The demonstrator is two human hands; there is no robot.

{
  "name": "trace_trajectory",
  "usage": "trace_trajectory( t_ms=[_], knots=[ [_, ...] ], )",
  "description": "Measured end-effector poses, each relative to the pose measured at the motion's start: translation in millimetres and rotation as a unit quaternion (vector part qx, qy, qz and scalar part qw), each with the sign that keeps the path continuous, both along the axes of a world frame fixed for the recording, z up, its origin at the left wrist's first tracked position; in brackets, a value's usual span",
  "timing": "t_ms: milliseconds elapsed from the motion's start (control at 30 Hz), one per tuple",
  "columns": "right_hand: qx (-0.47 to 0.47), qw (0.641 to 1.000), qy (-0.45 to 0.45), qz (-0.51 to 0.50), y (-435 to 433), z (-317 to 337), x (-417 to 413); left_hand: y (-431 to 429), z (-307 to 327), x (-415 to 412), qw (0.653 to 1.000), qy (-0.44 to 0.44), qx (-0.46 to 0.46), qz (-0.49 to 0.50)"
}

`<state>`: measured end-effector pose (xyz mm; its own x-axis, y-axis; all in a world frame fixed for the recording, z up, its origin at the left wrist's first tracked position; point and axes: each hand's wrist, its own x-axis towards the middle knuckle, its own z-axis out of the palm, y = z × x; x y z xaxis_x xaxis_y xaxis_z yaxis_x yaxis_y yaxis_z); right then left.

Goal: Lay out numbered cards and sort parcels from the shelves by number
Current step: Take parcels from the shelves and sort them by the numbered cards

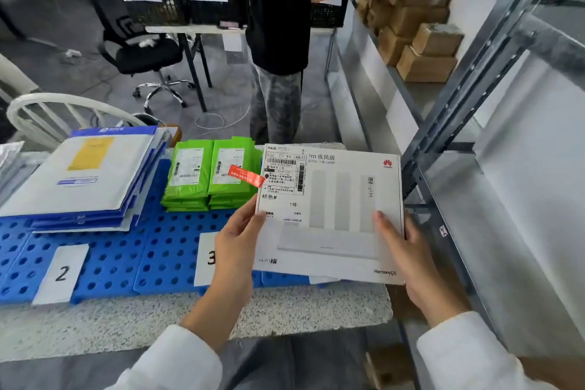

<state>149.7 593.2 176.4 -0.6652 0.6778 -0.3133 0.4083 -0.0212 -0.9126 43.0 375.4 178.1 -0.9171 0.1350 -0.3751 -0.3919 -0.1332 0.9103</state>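
— Where's the parcel?
— The white box [332, 212] is up over the counter's 3 o'clock end. The left hand [235, 241] curls round its 9 o'clock edge and the right hand [408, 250] round its 3 o'clock edge.
— Room around it?
— The shelf upright [468, 98] is just beside it at 3 o'clock, and the green parcels [210, 174] are near at 10.
— And the surface?
— A blue mat [126, 250] lies on the speckled counter [126, 320]. Card 3 [205, 258] is partly behind the left hand, card 2 [61, 274] is at 8 o'clock and the mailers [82, 180] at 9. Another person [278, 25] stands at 12.

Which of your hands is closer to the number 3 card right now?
Left. The left hand holds the white box by its left edge, right over the 3 card, hiding part of it; the right hand holds its far right edge.
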Motion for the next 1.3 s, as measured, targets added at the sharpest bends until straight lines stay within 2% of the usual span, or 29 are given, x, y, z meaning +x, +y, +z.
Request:
trace_trajectory(
  t_ms=[267, 533, 867, 1300],
  knots=[
    [-0.004, 0.997, -0.079, 0.001, 40, -20, -88, 40, -34, -86, 0.999, -0.033, 0.006, 0.010],
    [-0.032, 0.992, -0.121, 0.001, 74, -53, -166, 67, -83, -151, 0.998, -0.028, -0.055, -0.020],
    [-0.053, 0.984, -0.165, 0.036, 120, -100, -212, 104, -116, -185, 0.994, -0.093, -0.062, -0.007],
    [-0.077, 0.976, -0.191, 0.073, 141, -141, -242, 124, -148, -206, 0.988, -0.093, -0.121, -0.004]
  ],
)
